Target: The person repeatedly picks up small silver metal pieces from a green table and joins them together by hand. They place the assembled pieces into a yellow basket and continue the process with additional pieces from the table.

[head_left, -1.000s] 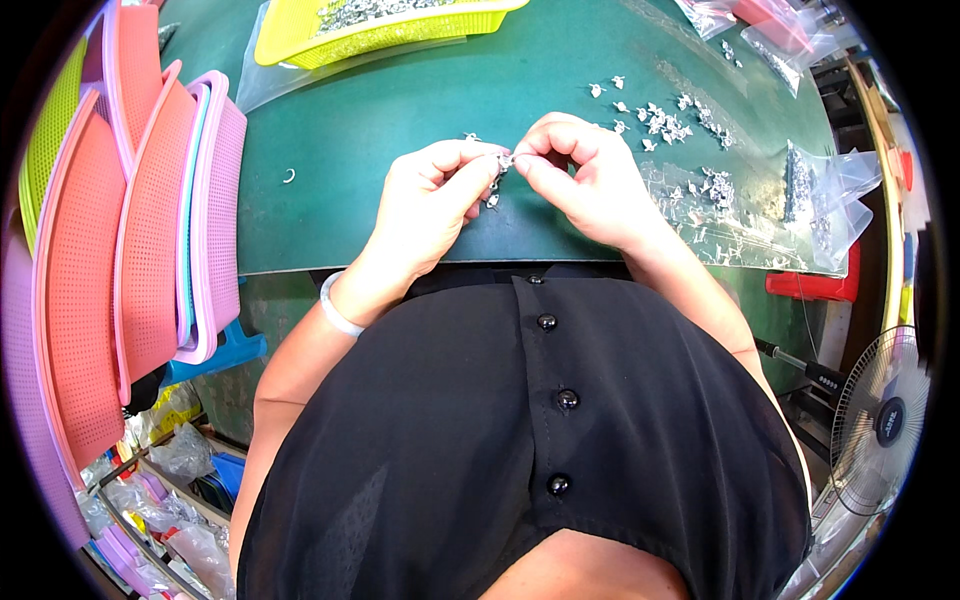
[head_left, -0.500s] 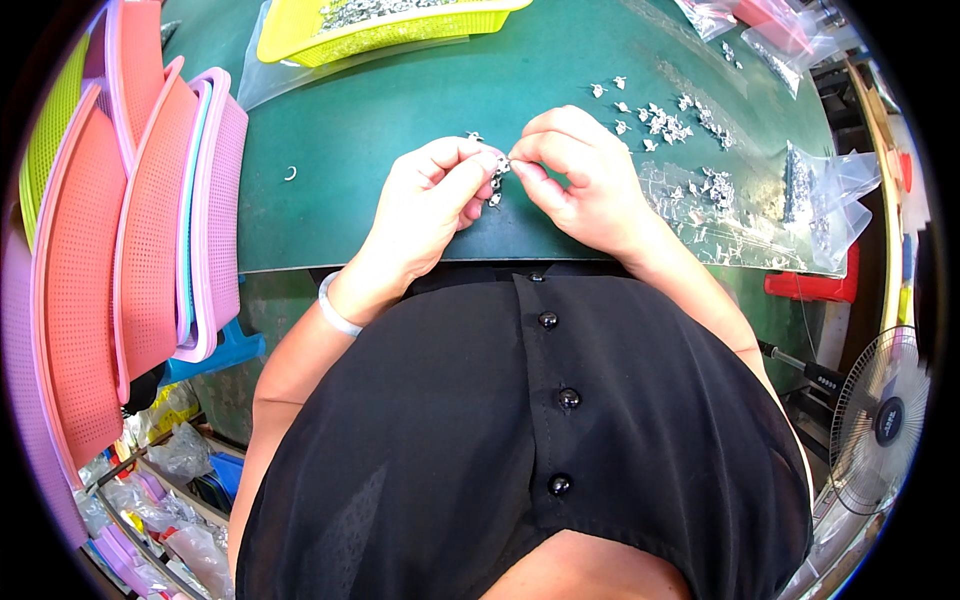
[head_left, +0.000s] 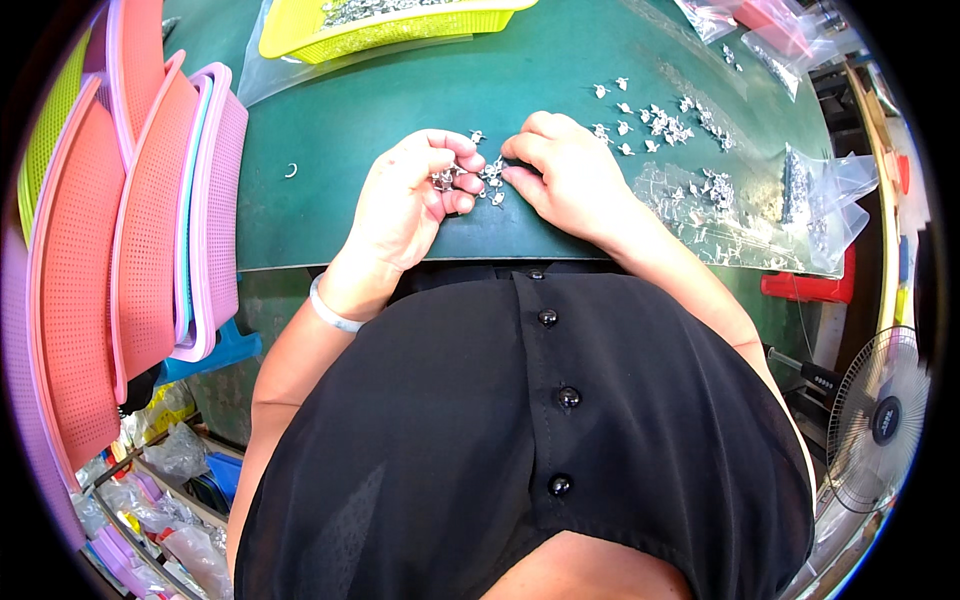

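Observation:
Several small silver metal parts lie in the curled fingers of my left hand, which wears a pale bangle at the wrist. Just right of it, a little heap of the same metal parts rests on the green tabletop. The thumb and fingertips of my right hand close around a part at the edge of this heap; the fingers partly hide it. One more metal part sits alone beyond my left fingertips.
Loose metal parts are scattered to the right, near a clear bag of parts. A yellow-green basket holds more at the back. Stacked pink and purple baskets stand at the left. A fan is at lower right.
My hands have moved apart. The left has shifted left and opened somewhat, showing metal parts in its fingers; the right has come down to the heap on the table.

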A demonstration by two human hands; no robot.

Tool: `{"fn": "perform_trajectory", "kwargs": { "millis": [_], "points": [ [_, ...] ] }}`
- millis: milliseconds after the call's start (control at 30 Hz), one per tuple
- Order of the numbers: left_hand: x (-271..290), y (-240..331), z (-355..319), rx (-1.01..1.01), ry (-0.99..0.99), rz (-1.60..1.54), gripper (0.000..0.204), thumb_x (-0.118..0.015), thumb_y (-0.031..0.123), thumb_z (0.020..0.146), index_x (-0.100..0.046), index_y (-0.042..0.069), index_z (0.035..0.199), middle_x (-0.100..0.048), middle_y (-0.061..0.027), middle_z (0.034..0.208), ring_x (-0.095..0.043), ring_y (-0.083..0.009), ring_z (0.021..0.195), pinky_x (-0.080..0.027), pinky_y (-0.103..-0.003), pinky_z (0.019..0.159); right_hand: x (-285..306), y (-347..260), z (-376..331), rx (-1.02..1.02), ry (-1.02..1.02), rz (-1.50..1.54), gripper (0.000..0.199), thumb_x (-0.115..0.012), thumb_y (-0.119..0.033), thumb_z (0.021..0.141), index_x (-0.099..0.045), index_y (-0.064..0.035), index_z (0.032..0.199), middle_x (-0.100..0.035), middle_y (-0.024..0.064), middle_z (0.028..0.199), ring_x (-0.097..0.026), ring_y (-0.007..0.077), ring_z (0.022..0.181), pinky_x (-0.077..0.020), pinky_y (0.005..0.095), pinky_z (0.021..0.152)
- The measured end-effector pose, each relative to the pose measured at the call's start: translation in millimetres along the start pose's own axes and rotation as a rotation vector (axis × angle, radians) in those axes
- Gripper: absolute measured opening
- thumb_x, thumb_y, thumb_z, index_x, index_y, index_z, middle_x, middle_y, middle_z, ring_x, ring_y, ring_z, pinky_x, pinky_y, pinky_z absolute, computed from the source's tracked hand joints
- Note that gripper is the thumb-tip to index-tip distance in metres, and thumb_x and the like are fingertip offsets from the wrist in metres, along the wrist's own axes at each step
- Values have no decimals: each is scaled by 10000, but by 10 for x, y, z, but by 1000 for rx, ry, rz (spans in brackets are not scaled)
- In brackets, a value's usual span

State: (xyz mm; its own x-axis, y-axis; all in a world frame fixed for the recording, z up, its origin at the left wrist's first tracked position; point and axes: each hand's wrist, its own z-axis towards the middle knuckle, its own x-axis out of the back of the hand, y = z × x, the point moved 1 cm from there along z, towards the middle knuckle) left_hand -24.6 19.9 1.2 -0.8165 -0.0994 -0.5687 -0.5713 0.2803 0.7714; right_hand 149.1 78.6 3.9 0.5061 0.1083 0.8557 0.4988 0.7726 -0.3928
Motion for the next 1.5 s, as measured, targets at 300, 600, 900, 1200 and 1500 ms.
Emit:
{"fn": "perform_trajectory", "kwargs": {
  "millis": [300, 600, 900, 1200, 1500],
  "points": [
    [-9, -29, -28, 2, 67, 182, 109, -532, 69, 850, -581, 1, 919, -569, -45, 744, -517, -83, 602, -419, -188, 511, -6, -2, 59, 4, 24, 49, 72, -599, -125, 748, -618, -63, 777, -530, 87, 780, -547, 263, 790, -456, 364, 693],
    [-62, -23, -43, 13, 116, 283, 104, -530, 82, 871, -585, 11, 924, -555, -19, 716, -486, -60, 558, -380, -168, 468, 15, 19, 70, -47, -60, 156, 66, -597, -72, 766, -590, -18, 805, -540, 95, 780, -550, 270, 768, -449, 346, 666],
    [-149, 1, -20, -18, 91, 426, 76, -557, 129, 871, -581, 58, 857, -550, 16, 663, -467, -28, 518, -354, -142, 444, 150, -82, 71, -40, -7, 302, 89, -594, -117, 782, -588, -28, 791, -546, 101, 777, -551, 288, 787, -452, 359, 692],
    [-186, -14, -38, -101, 79, 450, 117, -565, 147, 861, -595, 36, 838, -547, 25, 659, -456, -25, 533, -363, -162, 480, 204, -97, 23, 29, 90, 309, 76, -589, -97, 777, -578, -22, 786, -538, 100, 768, -544, 283, 774, -446, 362, 688],
    [-215, -25, -54, -75, 88, 441, 103, -529, 145, 889, -583, 77, 834, -543, 29, 662, -457, -25, 535, -355, -143, 473, 174, -77, 2, 11, 103, 400, 84, -565, -87, 802, -572, -4, 798, -536, 113, 766, -545, 280, 730, -444, 345, 645]
  ]
}}
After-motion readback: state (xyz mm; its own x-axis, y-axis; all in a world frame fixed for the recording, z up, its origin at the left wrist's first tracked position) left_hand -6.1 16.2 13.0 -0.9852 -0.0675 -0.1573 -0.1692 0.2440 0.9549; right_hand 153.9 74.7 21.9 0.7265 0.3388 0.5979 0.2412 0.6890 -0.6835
